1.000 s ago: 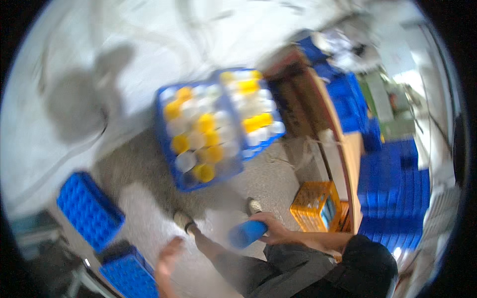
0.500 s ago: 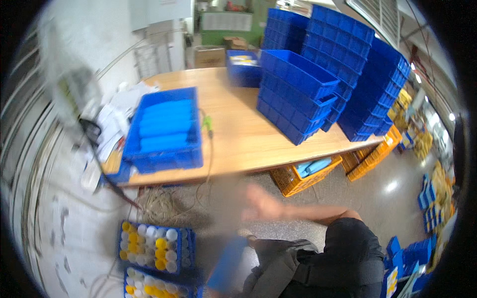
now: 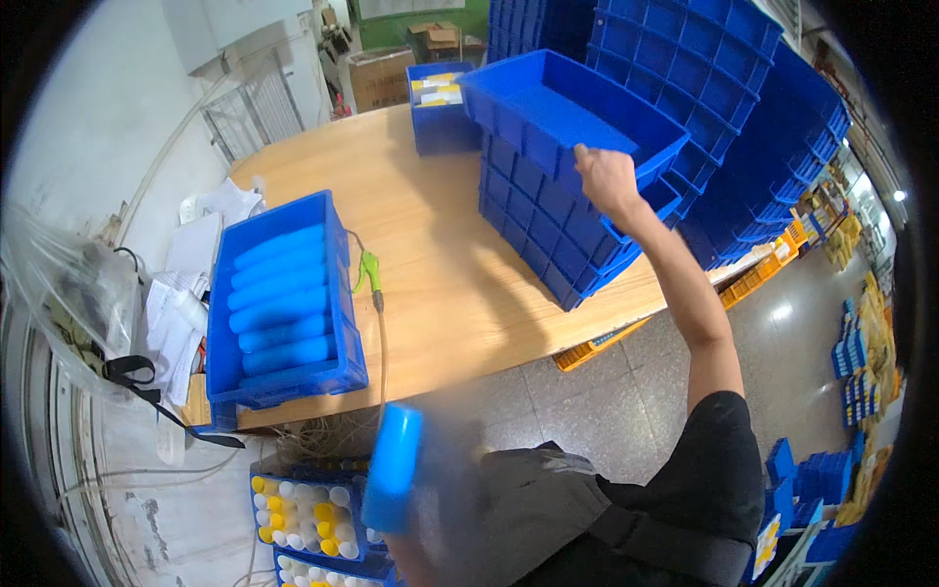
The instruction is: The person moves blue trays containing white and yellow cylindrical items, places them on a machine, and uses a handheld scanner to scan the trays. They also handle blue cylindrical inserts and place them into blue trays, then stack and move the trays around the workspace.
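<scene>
My right hand is closed on the near rim of an open blue plastic crate. That crate sits tilted at the top of a stack of like crates on the table. Low in the view, a smooth blue cylinder stands up from my left hand. A grey blur covers much of that hand, and its fingers do not show clearly. On the table's left, another blue crate holds several blue cylinders lying side by side.
Taller stacks of blue crates rise behind on the right. A green air nozzle on a hose lies on the wooden table. Crates of white and yellow bottles stand below its left edge. Papers lie against the wall.
My right hand has risen from below the table edge and taken hold of the top crate's rim, which now tilts. The blue cylinder has moved up and left. The view has shifted.
</scene>
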Action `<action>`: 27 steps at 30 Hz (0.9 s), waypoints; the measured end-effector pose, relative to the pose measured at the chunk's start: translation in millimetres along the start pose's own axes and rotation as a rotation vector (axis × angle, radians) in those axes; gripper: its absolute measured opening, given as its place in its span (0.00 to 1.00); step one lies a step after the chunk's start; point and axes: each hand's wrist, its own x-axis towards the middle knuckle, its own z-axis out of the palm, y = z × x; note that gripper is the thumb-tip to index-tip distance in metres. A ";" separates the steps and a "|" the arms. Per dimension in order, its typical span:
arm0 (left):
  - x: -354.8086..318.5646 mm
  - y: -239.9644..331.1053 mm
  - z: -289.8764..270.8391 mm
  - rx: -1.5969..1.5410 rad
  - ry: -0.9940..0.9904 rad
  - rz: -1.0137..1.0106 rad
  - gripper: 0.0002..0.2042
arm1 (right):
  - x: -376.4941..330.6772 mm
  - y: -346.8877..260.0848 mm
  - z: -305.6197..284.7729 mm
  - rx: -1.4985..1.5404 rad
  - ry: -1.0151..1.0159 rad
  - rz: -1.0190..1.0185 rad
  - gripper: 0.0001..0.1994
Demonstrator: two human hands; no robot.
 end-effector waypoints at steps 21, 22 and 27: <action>309.6 94.5 64.6 -1.109 -0.555 -0.245 0.22 | -128.2 -333.0 10.5 0.439 -0.745 -0.121 0.29; 308.9 100.8 71.8 -1.007 -0.540 -0.306 0.21 | -133.4 -339.0 16.9 0.568 -0.819 -0.092 0.29; 293.5 153.9 115.2 -0.610 -0.654 -0.091 0.18 | -118.3 -337.3 78.7 1.832 -0.639 0.854 0.34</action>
